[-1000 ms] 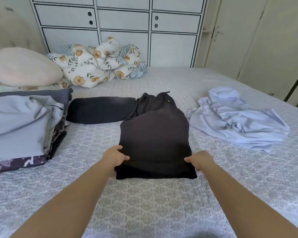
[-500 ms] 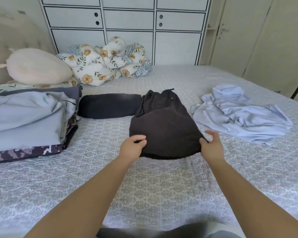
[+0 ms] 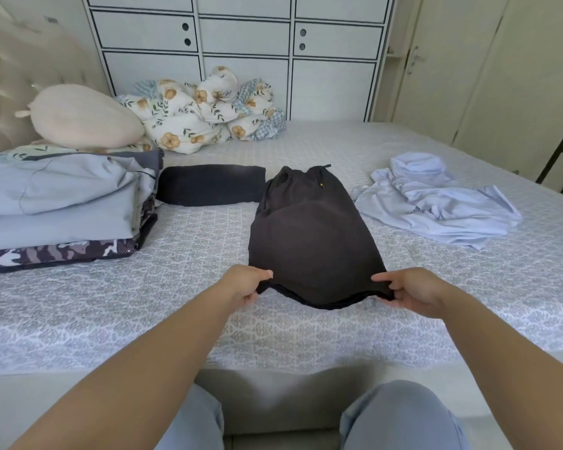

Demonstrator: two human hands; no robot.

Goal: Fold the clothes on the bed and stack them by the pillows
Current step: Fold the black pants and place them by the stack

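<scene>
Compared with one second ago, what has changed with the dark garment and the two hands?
Both hands shifted their hold: the left hand and right hand now pinch the near corners of the dark garment and lift its near edge off the bed, where before they pressed at its sides. Unchanged: the folded stack, the folded dark piece and the light blue shirt.

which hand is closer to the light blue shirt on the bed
Right. The right hand pinches the near right corner of the dark garment, just below the light blue shirt. The left hand pinches the opposite corner, farther away.
</scene>
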